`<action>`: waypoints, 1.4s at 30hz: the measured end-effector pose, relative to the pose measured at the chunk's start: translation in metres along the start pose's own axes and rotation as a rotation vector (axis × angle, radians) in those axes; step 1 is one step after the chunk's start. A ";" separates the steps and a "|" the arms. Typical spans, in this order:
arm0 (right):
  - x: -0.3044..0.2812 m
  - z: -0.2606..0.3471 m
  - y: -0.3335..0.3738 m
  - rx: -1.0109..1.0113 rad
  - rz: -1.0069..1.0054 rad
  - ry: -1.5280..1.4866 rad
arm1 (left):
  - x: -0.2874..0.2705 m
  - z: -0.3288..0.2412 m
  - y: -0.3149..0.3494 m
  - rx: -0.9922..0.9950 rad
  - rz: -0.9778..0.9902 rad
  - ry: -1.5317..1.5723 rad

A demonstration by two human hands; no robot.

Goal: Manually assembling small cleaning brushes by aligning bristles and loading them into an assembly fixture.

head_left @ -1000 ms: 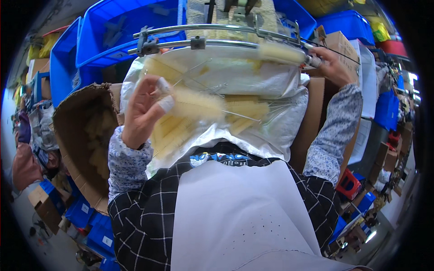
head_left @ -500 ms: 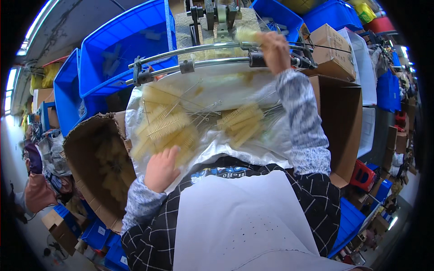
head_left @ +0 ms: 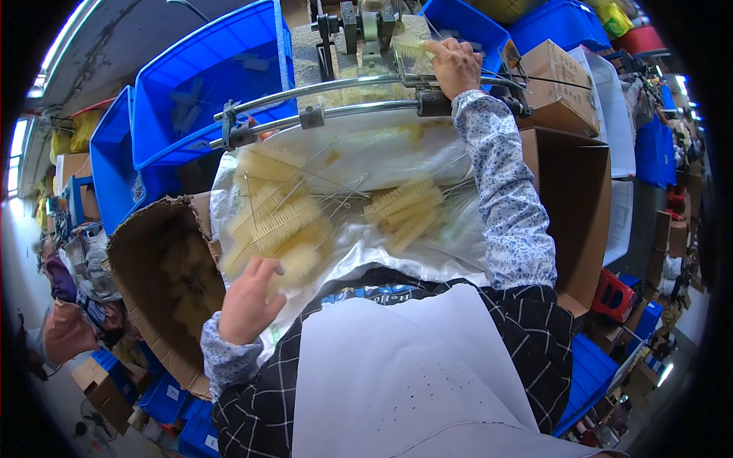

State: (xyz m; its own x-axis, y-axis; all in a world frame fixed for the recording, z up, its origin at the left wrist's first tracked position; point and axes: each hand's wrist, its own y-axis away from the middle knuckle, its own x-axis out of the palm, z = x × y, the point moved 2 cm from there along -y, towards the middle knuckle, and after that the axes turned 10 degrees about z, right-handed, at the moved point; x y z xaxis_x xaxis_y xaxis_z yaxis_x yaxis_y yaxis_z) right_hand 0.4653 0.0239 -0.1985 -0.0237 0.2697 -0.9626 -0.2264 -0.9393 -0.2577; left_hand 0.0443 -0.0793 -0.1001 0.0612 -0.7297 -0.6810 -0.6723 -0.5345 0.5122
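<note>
My right hand is closed on a wire-handled bottle brush, its pale bristles held up against the machine past the metal rails. Below, my left hand hovers open with fingers apart at the near edge of a pile of yellowish bottle brushes. Nothing shows in its grasp. A smaller bunch of brushes lies to the right of that pile, on the same white plastic sheet. Thin wire handles from both groups point toward the middle and the right.
Two curved metal rails cross in front of the machine. A cardboard box with more brushes stands at left, another cardboard box at right. Blue bins flank the machine, the left one with pale pieces inside.
My right hand has shifted slightly up and left, bringing the brush to the machine. My left hand has drawn back a little left and down from the pile, fingers spreading.
</note>
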 end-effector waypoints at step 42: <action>0.024 0.049 -0.003 0.217 0.056 -0.148 | -0.024 0.007 -0.002 0.511 -0.410 0.809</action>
State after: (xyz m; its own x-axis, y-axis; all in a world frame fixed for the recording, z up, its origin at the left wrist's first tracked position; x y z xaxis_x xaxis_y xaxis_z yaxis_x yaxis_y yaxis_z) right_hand 0.4180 0.0434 -0.2168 -0.1810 0.2618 -0.9480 -0.4238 -0.8906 -0.1650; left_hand 0.0388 -0.0584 -0.0884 0.7050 -0.7018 -0.1022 -0.7091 -0.6993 -0.0901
